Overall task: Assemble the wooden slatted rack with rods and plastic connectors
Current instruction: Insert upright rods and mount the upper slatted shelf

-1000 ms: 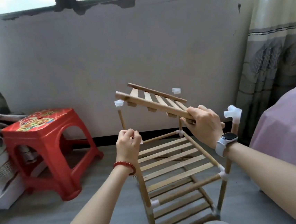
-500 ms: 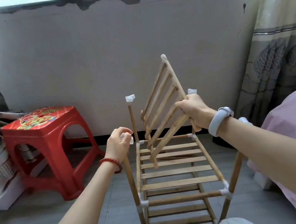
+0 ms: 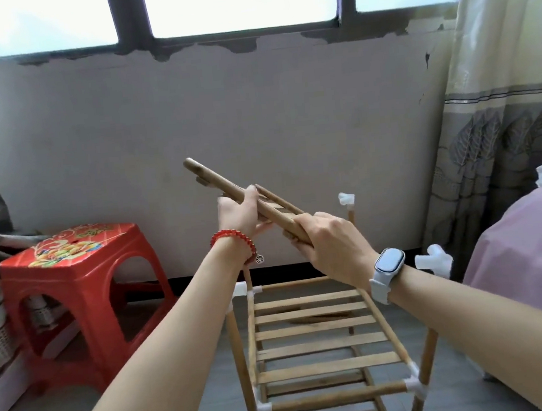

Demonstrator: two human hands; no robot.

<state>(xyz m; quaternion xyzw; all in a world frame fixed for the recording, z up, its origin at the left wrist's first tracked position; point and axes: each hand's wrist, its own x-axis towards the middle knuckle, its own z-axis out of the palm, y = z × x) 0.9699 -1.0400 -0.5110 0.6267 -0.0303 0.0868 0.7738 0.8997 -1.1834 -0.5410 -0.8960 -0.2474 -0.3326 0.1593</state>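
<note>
Head view: both hands hold a loose slatted shelf panel edge-on above the rack. The left hand grips its round wooden rail; the right hand clasps the lower end at four o'clock. White plastic connectors cap the rods. A glossy red stool stands at nine o'clock.

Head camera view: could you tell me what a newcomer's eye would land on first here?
First, the loose slatted panel held edge-on in mid-air at centre, gripped by the left hand and the right hand. Below them stands the half-built wooden rack with white plastic connectors on its posts. At left, a bright red stool stands against the wall.
</note>
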